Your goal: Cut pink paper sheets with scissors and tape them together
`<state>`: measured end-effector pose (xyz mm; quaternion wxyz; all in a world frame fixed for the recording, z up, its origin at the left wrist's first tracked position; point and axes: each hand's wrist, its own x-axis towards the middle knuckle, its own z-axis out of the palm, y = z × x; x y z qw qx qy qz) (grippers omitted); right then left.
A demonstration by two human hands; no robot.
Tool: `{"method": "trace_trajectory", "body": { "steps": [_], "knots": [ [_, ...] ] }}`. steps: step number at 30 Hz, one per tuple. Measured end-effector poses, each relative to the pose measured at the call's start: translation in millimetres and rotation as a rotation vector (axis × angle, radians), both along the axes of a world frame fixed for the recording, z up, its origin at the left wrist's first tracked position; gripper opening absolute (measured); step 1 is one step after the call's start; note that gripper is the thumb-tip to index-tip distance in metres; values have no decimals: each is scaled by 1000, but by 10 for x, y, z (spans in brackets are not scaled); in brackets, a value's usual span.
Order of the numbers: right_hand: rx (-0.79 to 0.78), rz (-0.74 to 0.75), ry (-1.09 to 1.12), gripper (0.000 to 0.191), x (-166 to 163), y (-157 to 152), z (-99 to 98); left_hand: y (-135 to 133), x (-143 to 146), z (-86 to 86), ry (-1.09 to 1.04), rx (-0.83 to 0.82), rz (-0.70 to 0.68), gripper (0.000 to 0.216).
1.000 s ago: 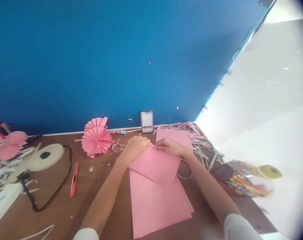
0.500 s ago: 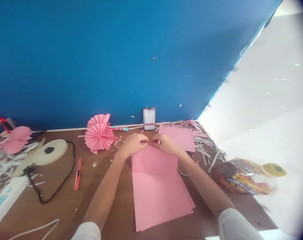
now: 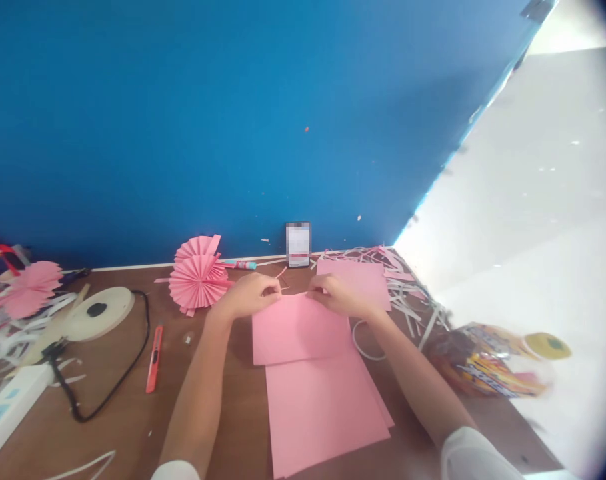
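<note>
A sheet of pink paper (image 3: pixel 301 330) is pinched along its far edge by both hands. My left hand (image 3: pixel 253 295) is closed on that edge near its left corner. Toward the middle and right of the same edge, my right hand (image 3: pixel 335 293) is closed with bent fingers. The held sheet overlaps a stack of larger pink sheets (image 3: pixel 325 417) lying flat on the brown table (image 3: pixel 233 427). Beyond my right hand lies another pink piece of paper (image 3: pixel 365 277). Left of my left hand are pleated pink paper rosettes (image 3: pixel 199 280).
At left lie a red box cutter (image 3: pixel 154 360), a round pale disc (image 3: pixel 99 313) with a black cable (image 3: pixel 133 380), and a white power strip (image 3: pixel 13 403). A phone (image 3: pixel 298 245) leans on the blue wall. Paper shreds (image 3: pixel 407 303) and a yellow-capped plastic container (image 3: pixel 503 360) are at right.
My hands have moved apart along the sheet's far edge and slightly nearer. The held sheet has shifted left and toward me over the stack. The view has tilted up slightly.
</note>
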<state>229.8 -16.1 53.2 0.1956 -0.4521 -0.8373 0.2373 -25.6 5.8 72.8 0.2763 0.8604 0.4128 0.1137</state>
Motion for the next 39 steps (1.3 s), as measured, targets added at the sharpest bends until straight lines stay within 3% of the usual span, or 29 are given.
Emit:
{"method": "trace_trajectory", "body": {
  "steps": [5, 13, 18, 23, 28, 35, 39],
  "knots": [
    [-39, -59, -38, 20, 292, 91, 61, 48, -163, 9, -22, -91, 75, 23],
    [-46, -109, -88, 30, 548, 144, 125, 160, -91, -45, 10, -108, 138, 34],
    [102, -275, -146, 39, 732, 191, 120, 209, -264, -113, -19, -262, 134, 31],
    [95, -783, -317, 33, 1048, 335, -62, 277, -462, -213, -6, -406, 145, 34],
    [-203, -1034, -516, 45, 1310, 452, -367, 343, -547, -338, 52, -399, 252, 31],
    [-220, -1022, -490, 52, 1387, 524, -578, 351, -572, -365, 105, -375, 304, 30],
    [-143, -1014, -452, 42, 1418, 565, -644, 341, -533, -319, 114, -368, 283, 29]
  ]
}}
